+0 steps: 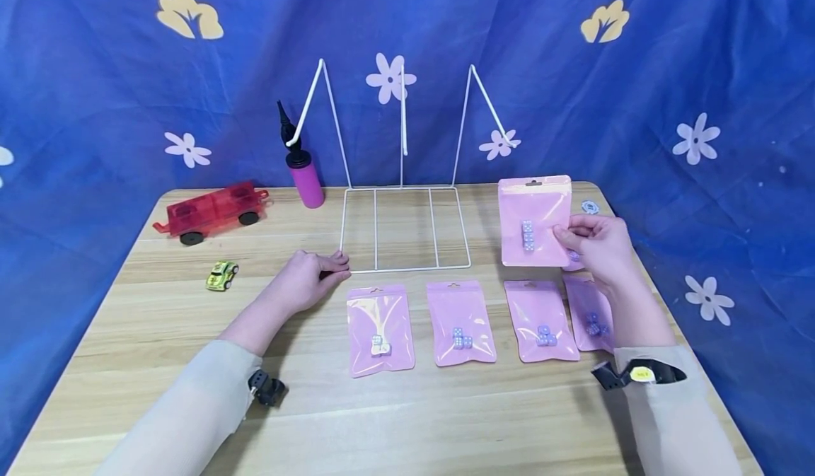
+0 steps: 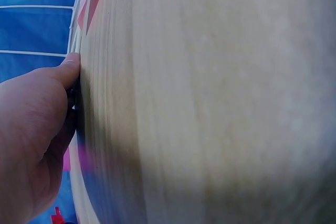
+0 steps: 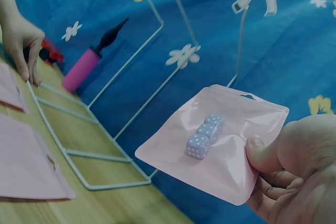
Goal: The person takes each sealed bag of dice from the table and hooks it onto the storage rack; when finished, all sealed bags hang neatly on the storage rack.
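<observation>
My right hand pinches a pink zip bag by its right edge, thumb in front. Several pale purple dice show in a row through its film. The bag is held up at the right, apart from the white wire display rack. At the rack's front left corner my left hand grips the base wire between thumb and fingers. Three bare hooks slant forward from the rack's top. In front lie more pink bags with dice, among them a left one and a middle one.
A magenta hand pump stands left of the rack. Further left are a red toy trailer and a small green toy car. Another bag lies under the right forearm. A round chip sits near the back right edge.
</observation>
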Demonstrator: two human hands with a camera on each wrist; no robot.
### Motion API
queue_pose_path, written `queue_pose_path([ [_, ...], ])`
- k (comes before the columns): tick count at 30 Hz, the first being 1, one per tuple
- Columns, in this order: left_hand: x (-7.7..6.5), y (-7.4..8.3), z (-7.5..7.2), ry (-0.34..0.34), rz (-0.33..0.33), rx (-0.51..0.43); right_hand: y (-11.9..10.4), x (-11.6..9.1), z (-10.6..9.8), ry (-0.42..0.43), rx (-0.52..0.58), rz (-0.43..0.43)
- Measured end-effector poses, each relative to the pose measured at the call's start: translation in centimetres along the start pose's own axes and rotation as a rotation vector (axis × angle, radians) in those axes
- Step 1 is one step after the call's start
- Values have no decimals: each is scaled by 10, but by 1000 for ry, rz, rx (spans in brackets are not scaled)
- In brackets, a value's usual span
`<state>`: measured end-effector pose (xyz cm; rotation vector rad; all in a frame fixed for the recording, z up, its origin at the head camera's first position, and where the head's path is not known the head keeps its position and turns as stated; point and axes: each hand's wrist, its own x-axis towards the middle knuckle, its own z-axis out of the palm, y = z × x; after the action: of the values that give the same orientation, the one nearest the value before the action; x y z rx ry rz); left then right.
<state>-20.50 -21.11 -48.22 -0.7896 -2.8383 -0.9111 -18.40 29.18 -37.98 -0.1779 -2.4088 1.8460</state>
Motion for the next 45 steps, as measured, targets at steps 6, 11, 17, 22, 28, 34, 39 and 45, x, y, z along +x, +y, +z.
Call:
queue_pose_path([
  [6, 0, 0, 0, 0, 0, 2, -15, -15, -6, -24, 158, -65],
  [11, 0, 1, -1, 0, 1, 3, -27, -24, -7, -57, 228, -157],
  [17, 1, 2, -1, 2, 4, 13, -40, -29, -5, -109, 301, -274],
  [22, 0, 3, -1, 18, 20, 11, -50, -28, 0, -118, 291, -317],
  [28, 0, 3, -1, 16, 21, 7, -59, -22, 8, -109, 274, -327],
  [34, 0, 4, -1, 4, 9, 2, -62, -14, 17, -129, 309, -328],
  [39, 0, 3, 0, 5, 6, -1, -61, -8, 24, -133, 335, -320],
  [45, -1, 2, 0, 2, 3, -3, -59, -2, 30, -128, 357, -295],
])
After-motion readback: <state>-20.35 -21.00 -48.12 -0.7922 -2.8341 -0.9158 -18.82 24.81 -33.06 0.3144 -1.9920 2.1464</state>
